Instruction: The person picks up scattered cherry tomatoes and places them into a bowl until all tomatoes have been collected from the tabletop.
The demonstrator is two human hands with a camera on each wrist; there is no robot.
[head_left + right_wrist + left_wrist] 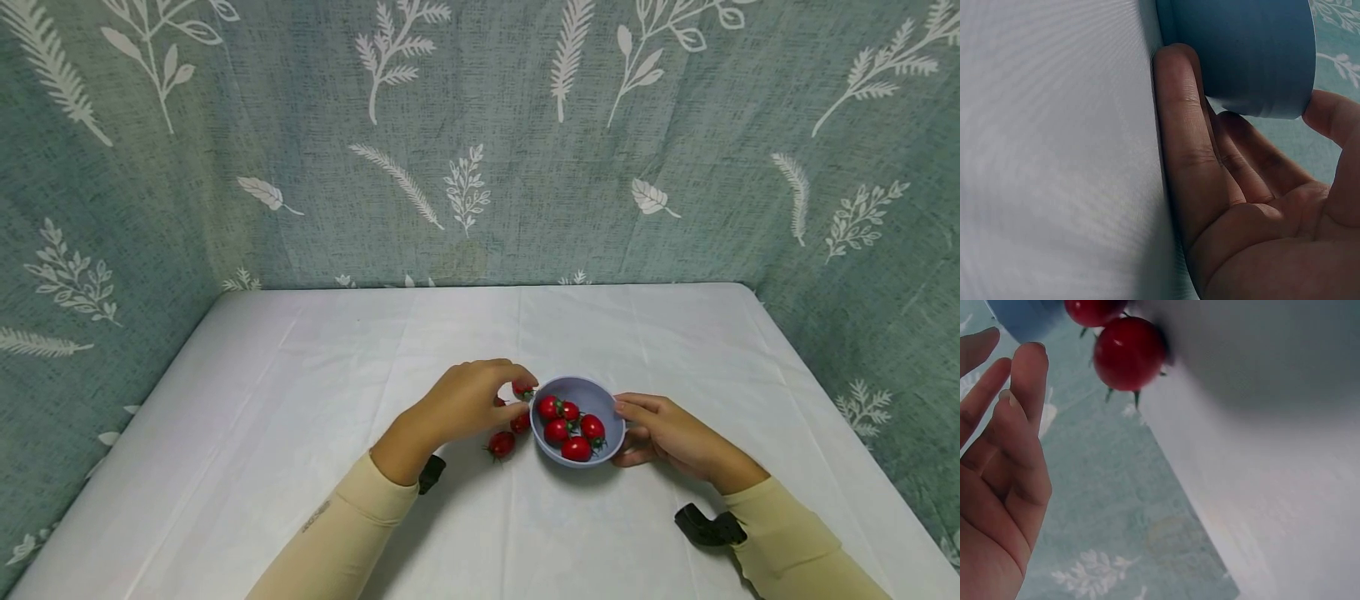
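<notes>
1. The bluish bowl (579, 461) is on the white table (337, 358), a little right of the middle, its mouth upward; five red tomatoes (577, 449) lie inside.
2. Around its rim, the room is different by side: white cloth extends behind it up to the back edge, and also in front, while both sides are occupied.
3. On the left side are loose tomatoes (501, 444), at least three, just beside the bowl; a further red piece is partly covered by the left hand (468, 404).
4. The left hand has its thumb and fingers moderately apart. The farthest loose tomato (522, 389) lies at this gap, near the fingertips; whether they touch it, I cannot say surely.
5. The right hand (663, 429) holds the bowl from its right side, thumb at the rim and fingers lower, near the cloth.
6. Pale yellow sleeves (352, 521) come in from the front. The table's side edges are well apart from both hands, and a green leaf-patterned curtain (517, 208) stands behind the back edge.
</notes>
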